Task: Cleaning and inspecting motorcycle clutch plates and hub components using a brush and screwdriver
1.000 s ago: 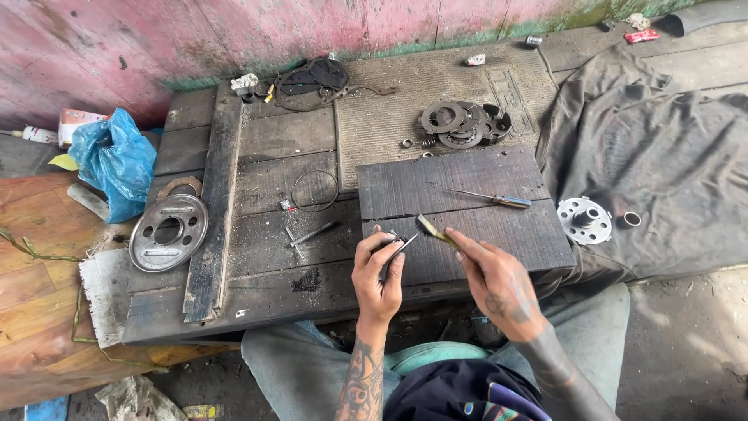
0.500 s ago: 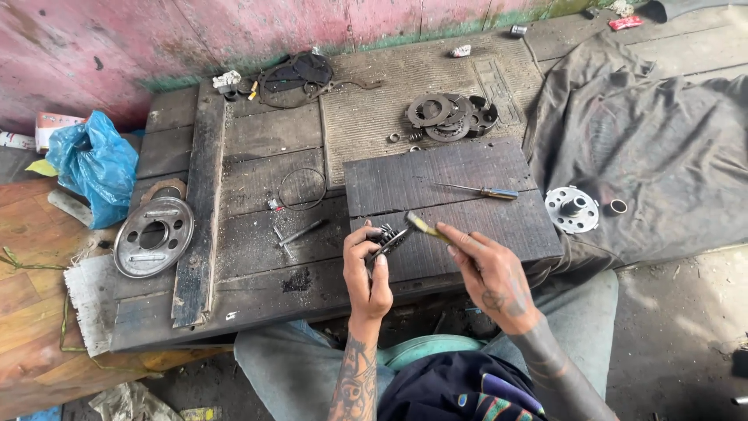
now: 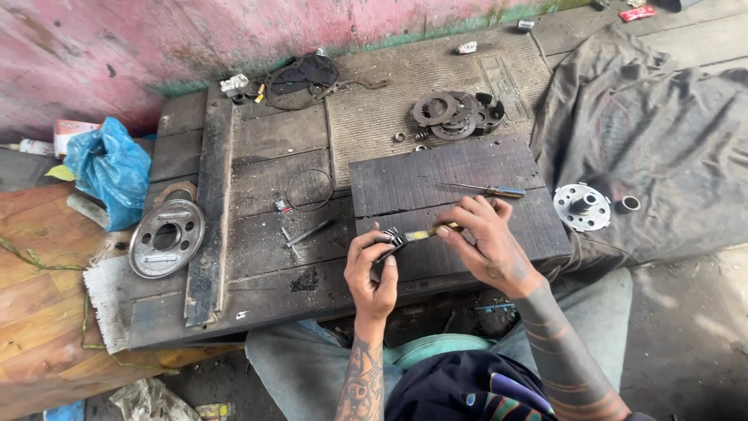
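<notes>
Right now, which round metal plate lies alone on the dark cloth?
The small pale hub plate right of the board; the large disc lies on the wooden planks.

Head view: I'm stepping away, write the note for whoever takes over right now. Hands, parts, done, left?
Left hand: fingers pinch a small toothed metal part over the dark board.
Right hand: holds a yellow-handled tool, tip at that part.
Spare screwdriver lies on the board; stacked discs behind it; round plate far left; white hub on the cloth at right.
Done: part picked up, tool applied.
Left: work on the part unfinished; all other pieces lie loose.
</notes>
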